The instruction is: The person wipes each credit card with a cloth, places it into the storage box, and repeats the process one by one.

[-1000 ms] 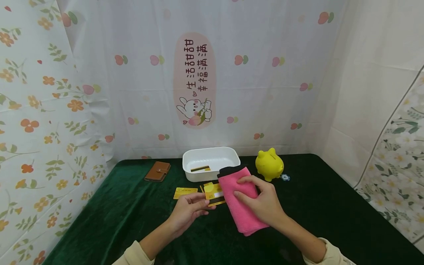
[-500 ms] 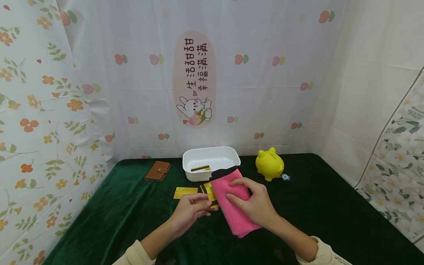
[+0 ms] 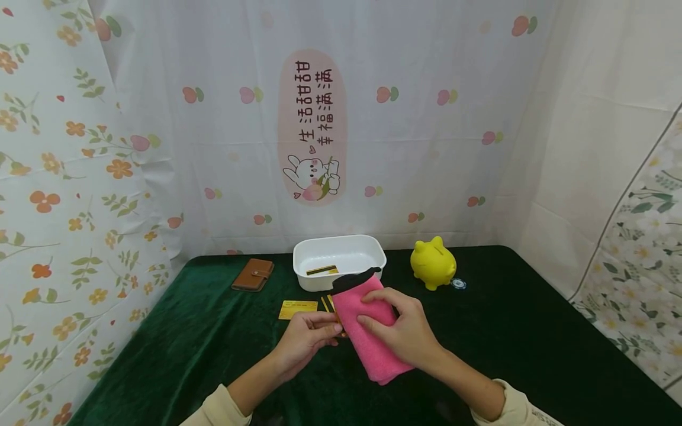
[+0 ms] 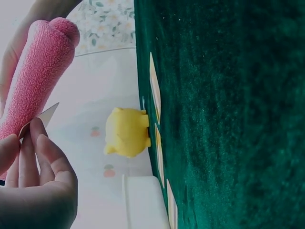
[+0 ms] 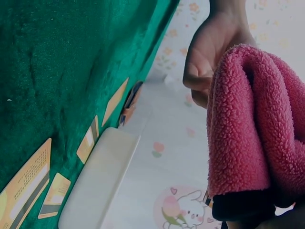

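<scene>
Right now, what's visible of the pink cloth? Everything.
The pink cloth looks fluffy, terry-like, folded into thick layers, with a black band along its end towards the white tub. It is held slanted above the green table, gripped by the right hand. In the head view it hides most of a card pinched by the left hand; the two appear to touch.

Towel (image 3: pixel 366 350): bright pink, black band at one end. Bank cards (image 3: pixel 297 309): golden yellow, some with a dark stripe and white panel. Wallet (image 3: pixel 253 275): tan brown. Basin (image 3: pixel 358 254): plain white. Piggy bank (image 3: pixel 433 264): solid yellow. Counter (image 3: pixel 181 349): dark green cloth. Sleeves (image 3: pixel 218 409): cream. Back curtain (image 3: pixel 426 154): white, scattered reddish fruits with green leaves, pink oval. Side curtain (image 3: pixel 53 189): white, orange blossoms, green sprigs.
</scene>
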A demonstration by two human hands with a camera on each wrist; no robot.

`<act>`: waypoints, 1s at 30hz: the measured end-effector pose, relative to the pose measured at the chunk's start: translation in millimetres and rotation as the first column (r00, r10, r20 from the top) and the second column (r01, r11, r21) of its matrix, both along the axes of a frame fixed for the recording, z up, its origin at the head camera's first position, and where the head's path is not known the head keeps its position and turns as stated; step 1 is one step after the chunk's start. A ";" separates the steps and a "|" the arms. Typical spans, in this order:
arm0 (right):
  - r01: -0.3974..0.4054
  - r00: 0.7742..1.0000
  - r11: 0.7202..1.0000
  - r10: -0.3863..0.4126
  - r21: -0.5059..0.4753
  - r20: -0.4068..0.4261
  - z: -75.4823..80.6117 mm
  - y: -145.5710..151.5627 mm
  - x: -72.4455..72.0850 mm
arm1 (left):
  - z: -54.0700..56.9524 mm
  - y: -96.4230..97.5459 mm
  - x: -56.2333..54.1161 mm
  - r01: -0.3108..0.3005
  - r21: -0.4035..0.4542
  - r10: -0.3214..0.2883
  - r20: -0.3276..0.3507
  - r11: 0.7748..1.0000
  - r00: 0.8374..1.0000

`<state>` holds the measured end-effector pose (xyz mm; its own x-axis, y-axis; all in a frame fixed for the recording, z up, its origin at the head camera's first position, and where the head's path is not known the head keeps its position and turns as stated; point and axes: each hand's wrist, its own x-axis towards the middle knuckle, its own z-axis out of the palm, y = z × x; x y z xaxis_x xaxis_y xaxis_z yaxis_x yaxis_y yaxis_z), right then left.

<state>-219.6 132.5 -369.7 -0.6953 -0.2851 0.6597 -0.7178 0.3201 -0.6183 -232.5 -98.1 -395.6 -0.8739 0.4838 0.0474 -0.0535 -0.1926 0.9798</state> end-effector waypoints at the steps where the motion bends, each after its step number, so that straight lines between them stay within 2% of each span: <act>1: 0.004 1.000 1.000 -0.004 0.001 -0.005 0.0 -0.2 0.3 | 0.0 0.2 -0.3 0.003 0.002 -0.003 -0.007 1.000 1.000; 10: 0.030 0.998 0.999 -0.029 0.019 -0.048 -0.6 -0.9 2.4 | -0.3 1.9 -2.4 0.011 0.006 -0.010 -0.114 1.000 0.993; 17: 0.065 0.994 0.996 -0.060 0.053 -0.089 1.5 0.9 4.4 | 3.9 3.0 2.1 -0.043 -0.057 0.033 -0.166 0.997 0.985; 22: 0.087 0.991 0.993 -0.079 0.075 -0.104 1.0 3.3 4.7 | 3.7 5.1 3.5 -0.098 -0.103 0.081 -0.156 0.990 0.984; 30: 0.170 0.977 0.981 -0.156 0.094 -0.143 -4.1 11.0 0.8 | 3.4 4.9 5.0 -0.159 -0.116 0.146 -0.113 0.980 0.983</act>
